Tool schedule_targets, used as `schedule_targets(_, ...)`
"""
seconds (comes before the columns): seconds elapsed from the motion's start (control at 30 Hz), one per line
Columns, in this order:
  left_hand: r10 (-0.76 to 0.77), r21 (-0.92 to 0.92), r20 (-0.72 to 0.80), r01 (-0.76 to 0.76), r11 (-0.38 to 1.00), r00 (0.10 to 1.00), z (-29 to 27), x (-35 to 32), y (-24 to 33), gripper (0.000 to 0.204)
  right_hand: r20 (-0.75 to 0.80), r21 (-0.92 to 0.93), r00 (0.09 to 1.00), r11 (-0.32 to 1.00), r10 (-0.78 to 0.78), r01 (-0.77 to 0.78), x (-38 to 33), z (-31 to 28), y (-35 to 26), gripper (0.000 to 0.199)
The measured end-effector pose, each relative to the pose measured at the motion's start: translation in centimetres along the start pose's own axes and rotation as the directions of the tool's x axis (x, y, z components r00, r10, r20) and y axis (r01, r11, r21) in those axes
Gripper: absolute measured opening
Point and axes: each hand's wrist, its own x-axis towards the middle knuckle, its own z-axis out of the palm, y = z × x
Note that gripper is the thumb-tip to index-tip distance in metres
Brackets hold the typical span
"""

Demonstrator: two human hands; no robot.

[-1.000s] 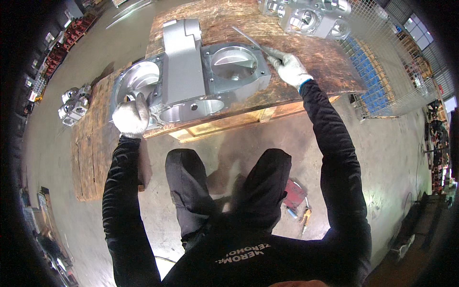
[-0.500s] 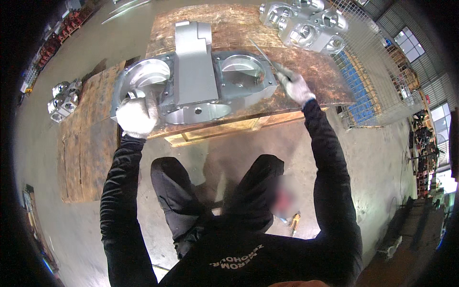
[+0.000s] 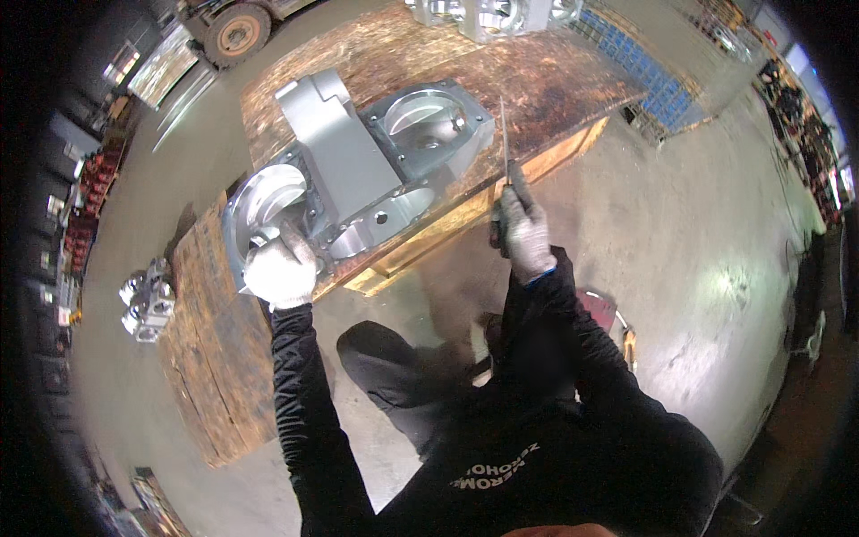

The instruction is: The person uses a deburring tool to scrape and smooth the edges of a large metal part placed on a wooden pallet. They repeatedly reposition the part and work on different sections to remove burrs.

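A large grey machined metal housing (image 3: 344,166) with two round bores lies on the wooden table, a raised block across its middle. At its near left end, my left hand (image 3: 280,270), in a white glove, grips the rim beside the left bore; its fingertips are partly hidden. My right hand (image 3: 526,234), gloved too, is closed round the dark handle of a long thin file (image 3: 505,134). The file's blade points away from me, just off the housing's right end and apart from it. The right hand is out past the table's front edge.
The stained wooden table (image 3: 564,76) carries more metal castings (image 3: 501,16) at its far side. A lower wooden board (image 3: 219,358) is at the left, with another casting (image 3: 148,300) beyond it. Blue-floored mesh caging (image 3: 640,67) stands far right; a vehicle wheel (image 3: 237,34) shows far left.
My view has turned, so the table and housing now look tilted. My right hand has drawn the file back from the housing's right end toward me. The left hand stays on the housing.
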Motion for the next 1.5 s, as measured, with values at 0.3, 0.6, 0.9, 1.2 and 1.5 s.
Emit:
schedule_targets(0.3, 0.063, 0.05, -0.056, -0.06, 0.997, 0.996, -0.1, 0.0, 0.3, 0.047, -0.187, 0.099, 0.98, 0.992, -0.061, 0.081, 4.2, 6.1, 0.3, 0.054)
schedule_targets(0.6, 0.064, 0.029, -0.016, -0.063, 0.998, 0.998, 1.0, -0.6, -1.1, 0.036, -0.16, 0.193, 0.977, 0.975, 0.14, -0.108, 6.4, 2.7, 1.3, 0.045)
schedule_targets(0.9, -0.035, -0.023, 0.021, 0.036, 0.999, 0.999, -0.4, 0.3, 0.6, 0.043, 0.484, -0.831, 0.813, 0.121, -0.325, 0.543, 10.3, -0.8, -10.9, 0.059)
schedule_targets(1.2, -0.027, -0.063, -0.002, 0.027, 0.998, 1.0, -0.9, -0.1, -0.1, 0.04, 0.465, -0.803, 0.875, -0.353, 0.133, 0.48, 14.6, 5.3, -15.0, 0.04)
schedule_targets(1.5, -0.08, -0.102, -0.023, 0.077, 0.992, 0.997, -1.2, 0.6, 0.3, 0.04, 0.548, -0.784, 0.82, -0.239, 0.167, 0.573, 16.5, 7.7, -13.5, 0.04)
